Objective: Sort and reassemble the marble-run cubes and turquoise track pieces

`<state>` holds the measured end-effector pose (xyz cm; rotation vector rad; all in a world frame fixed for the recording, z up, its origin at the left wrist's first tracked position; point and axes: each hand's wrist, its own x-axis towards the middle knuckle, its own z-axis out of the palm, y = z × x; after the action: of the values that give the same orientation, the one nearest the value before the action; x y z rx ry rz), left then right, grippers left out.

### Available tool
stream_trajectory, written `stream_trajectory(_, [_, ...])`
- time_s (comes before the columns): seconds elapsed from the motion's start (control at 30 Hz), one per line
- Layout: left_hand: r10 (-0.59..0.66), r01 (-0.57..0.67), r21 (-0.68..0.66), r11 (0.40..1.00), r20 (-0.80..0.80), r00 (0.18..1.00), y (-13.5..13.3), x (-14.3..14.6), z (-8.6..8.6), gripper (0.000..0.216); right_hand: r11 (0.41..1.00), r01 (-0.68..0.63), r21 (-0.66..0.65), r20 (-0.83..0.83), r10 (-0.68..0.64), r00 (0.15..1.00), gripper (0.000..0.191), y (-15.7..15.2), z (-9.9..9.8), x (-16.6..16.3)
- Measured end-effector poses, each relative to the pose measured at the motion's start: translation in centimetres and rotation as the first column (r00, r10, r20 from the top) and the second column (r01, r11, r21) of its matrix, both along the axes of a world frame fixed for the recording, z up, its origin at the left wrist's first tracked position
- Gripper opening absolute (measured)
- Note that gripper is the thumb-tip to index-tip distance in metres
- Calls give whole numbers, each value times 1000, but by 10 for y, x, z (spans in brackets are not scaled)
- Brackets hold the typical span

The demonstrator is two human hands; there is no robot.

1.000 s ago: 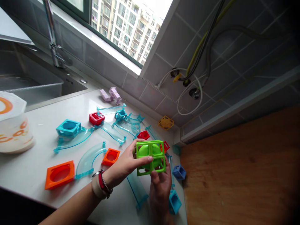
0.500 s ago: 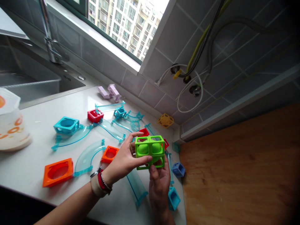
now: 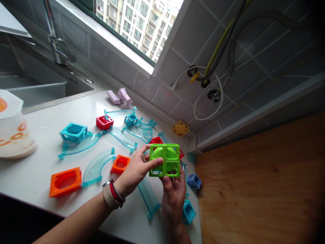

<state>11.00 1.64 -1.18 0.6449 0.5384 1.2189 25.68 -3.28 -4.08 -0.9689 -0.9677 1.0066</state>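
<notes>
Both hands hold a bright green marble-run block (image 3: 171, 156) with open square frames and rounded bowl shapes inside, raised above the counter. My left hand (image 3: 138, 166) grips its left side, thumb across the front face and fingers behind. From below and the right, my right hand (image 3: 173, 196) supports it, with the thumb near the bottom edge; its other fingers are partly hidden behind the block. Close by on the counter are an orange block (image 3: 121, 164), a red block (image 3: 155, 140) partly covered by the green one, and a straight clear-blue track (image 3: 148, 198).
Curved clear tracks (image 3: 98, 166), a large orange block (image 3: 65, 182), a teal block (image 3: 73, 131) and another red block (image 3: 104, 122) lie leftward. A plastic tub (image 3: 15, 128) stands near the sink (image 3: 78, 86). A wooden panel (image 3: 254, 183) borders the counter's right side.
The green block has turned in my hands, so its front now shows a squarer grid of frames. It has shifted slightly right and up. Both hands keep their hold.
</notes>
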Motion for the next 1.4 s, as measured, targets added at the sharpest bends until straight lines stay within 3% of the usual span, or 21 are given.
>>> stream_trajectory(0.17, [50, -48, -34, 998, 32, 998, 2, -1, -1, 64, 1000, -7, -14, 2, 7, 1000, 69, -2, 0, -2])
stream_trajectory(0.37, [125, -128, -84, 988, -45, 991, 2, -2, 2, 55, 999, 43, 15, 39, -44, 998, 55, -2, -1, 0])
stream_trajectory(0.57, [99, -110, -103, 989, -111, 989, -4, -3, 13, 49, 998, 40, 53, 61, -43, 997, 62, -4, 3, -2])
stream_trajectory(0.73, [10, -23, -88, 996, -144, 990, -4, -4, 12, 47, 999, 38, 28, 50, -39, 998, 51, -7, -4, 0])
stream_trajectory(0.83, [-20, 5, -87, 996, -169, 985, -3, -5, 10, 44, 994, 100, 33, 162, -105, 981, 44, -4, -7, 3])
stream_trajectory(1.03, [28, -48, -76, 996, -245, 969, 3, -11, 9, 41, 968, 127, 218, 406, -209, 890, 37, 1, -2, 7])
stream_trajectory(1.23, [22, -48, -92, 995, -265, 964, 6, -15, 8, 39, 983, 78, 164, 413, -141, 900, 35, -2, -2, 11])
stream_trajectory(1.4, [29, -49, -75, 996, -251, 968, 6, -13, 4, 38, 990, 60, 124, 504, -115, 856, 33, -1, -5, 14])
